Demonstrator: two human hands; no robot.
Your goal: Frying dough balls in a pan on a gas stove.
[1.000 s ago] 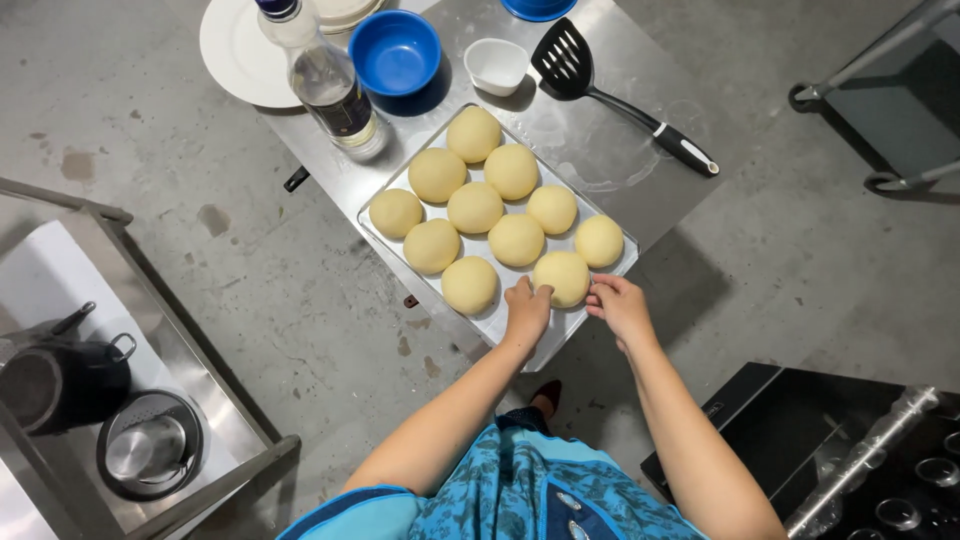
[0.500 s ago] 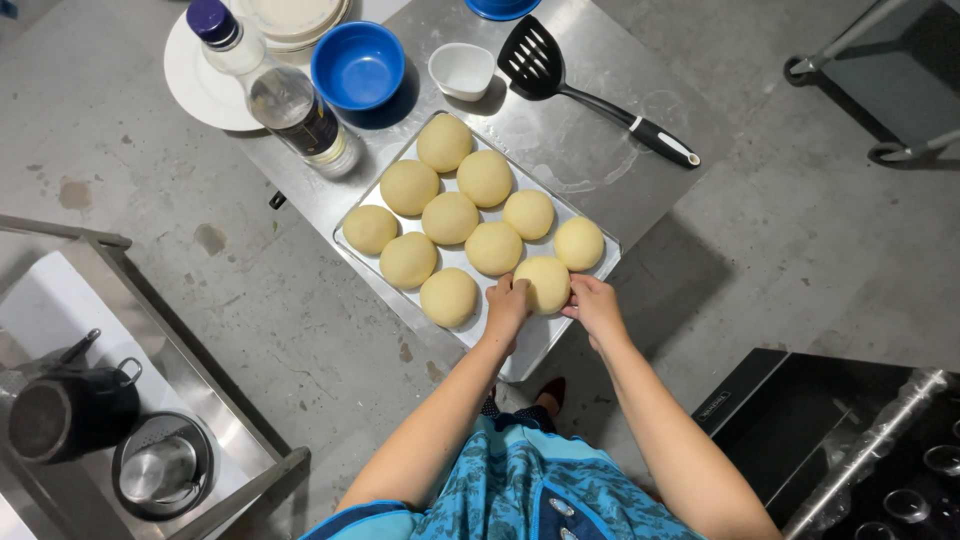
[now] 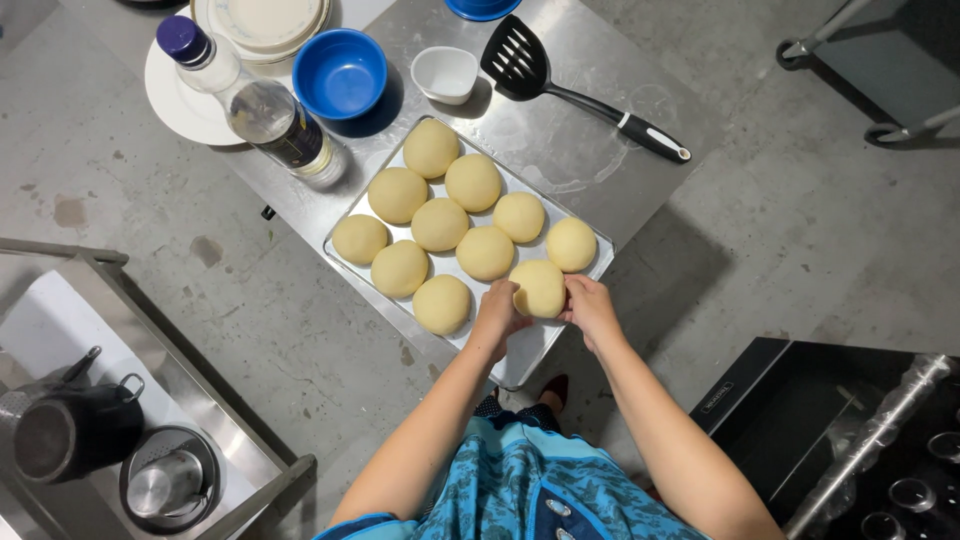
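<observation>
A metal baking tray (image 3: 520,352) on a steel table (image 3: 590,170) carries several pale round dough balls. Both hands cup the nearest dough ball (image 3: 539,287) at the tray's front edge: my left hand (image 3: 497,312) presses its left side and my right hand (image 3: 590,306) its right side. Other dough balls, such as one at the far corner (image 3: 431,148), lie untouched in rows.
Behind the tray stand a clear bottle with a purple cap (image 3: 255,100), a blue bowl (image 3: 341,70), a small white bowl (image 3: 444,73), stacked plates (image 3: 265,22) and a black slotted spatula (image 3: 570,95). A rack with pots (image 3: 75,432) is at left, a dark appliance (image 3: 850,440) at right.
The view has shifted slightly, so the tray sits lower and more to the right. Both hands stay at the front dough ball, now closed around its sides.
</observation>
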